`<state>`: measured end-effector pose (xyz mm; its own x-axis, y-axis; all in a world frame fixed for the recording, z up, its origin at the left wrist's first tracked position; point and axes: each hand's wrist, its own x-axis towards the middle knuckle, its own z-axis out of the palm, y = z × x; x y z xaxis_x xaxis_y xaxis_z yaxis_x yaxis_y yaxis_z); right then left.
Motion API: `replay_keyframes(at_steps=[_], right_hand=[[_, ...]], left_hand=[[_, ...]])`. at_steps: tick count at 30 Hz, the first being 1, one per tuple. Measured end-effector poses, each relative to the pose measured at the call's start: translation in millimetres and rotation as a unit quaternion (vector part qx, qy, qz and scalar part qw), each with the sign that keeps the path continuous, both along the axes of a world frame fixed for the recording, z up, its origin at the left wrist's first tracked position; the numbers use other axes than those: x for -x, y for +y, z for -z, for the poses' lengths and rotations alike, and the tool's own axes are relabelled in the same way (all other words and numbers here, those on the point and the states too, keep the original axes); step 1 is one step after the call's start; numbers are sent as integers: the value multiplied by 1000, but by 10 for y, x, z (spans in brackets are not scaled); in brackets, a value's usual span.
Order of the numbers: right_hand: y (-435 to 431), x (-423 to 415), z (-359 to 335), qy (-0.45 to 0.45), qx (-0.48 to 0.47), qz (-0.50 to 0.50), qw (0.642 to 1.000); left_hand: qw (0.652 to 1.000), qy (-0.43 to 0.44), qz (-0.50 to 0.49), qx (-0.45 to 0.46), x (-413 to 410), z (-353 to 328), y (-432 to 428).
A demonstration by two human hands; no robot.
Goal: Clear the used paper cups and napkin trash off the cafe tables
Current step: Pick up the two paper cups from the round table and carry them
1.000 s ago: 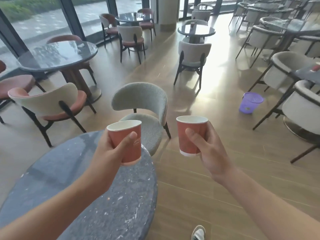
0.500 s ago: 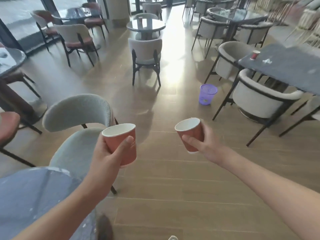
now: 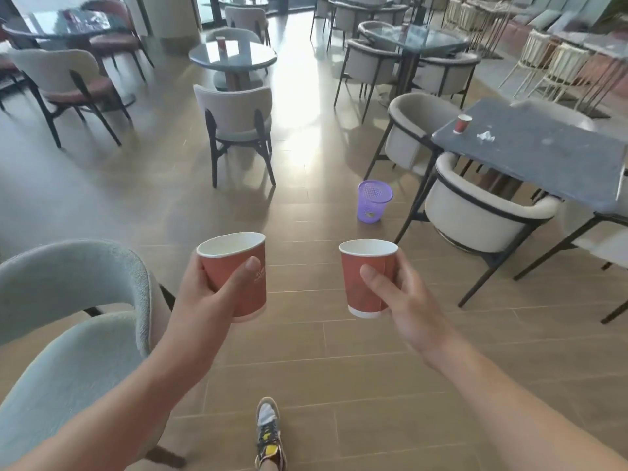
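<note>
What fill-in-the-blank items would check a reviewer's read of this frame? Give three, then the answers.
1. Each hand, left hand and right hand, holds one red ____.
2. The bin on the floor is ____ in colour.
3. On the square table, beside a small cup, lies a crumpled white ____.

Answers: cup; purple; napkin

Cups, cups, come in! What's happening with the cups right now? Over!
Left hand holds one red cup, right hand another. Purple bin ahead, floor open. Cup and napkin on square table.
</note>
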<state>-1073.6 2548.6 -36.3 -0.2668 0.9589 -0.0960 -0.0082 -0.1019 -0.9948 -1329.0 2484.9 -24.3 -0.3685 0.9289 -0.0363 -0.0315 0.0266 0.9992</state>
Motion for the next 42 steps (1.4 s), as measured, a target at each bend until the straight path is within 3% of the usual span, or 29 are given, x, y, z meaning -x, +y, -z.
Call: replay_keyframes(at_steps=[10,20,32,42], right_hand=[[2070,969,-244,70,-47,55,995],[4217,1149,-114,98,-44,107,988],[7375,1026,-245,106,-17,50,993],[9905,1555,-79,109,-9,50,993]], left_hand=[[999,-1,45,-15,667,-243,2146],[999,-5,32,-14,808,-109,4297],[995,-102,14,9,624,-215,7329],[995,-96,10,3,1107,40,9931]])
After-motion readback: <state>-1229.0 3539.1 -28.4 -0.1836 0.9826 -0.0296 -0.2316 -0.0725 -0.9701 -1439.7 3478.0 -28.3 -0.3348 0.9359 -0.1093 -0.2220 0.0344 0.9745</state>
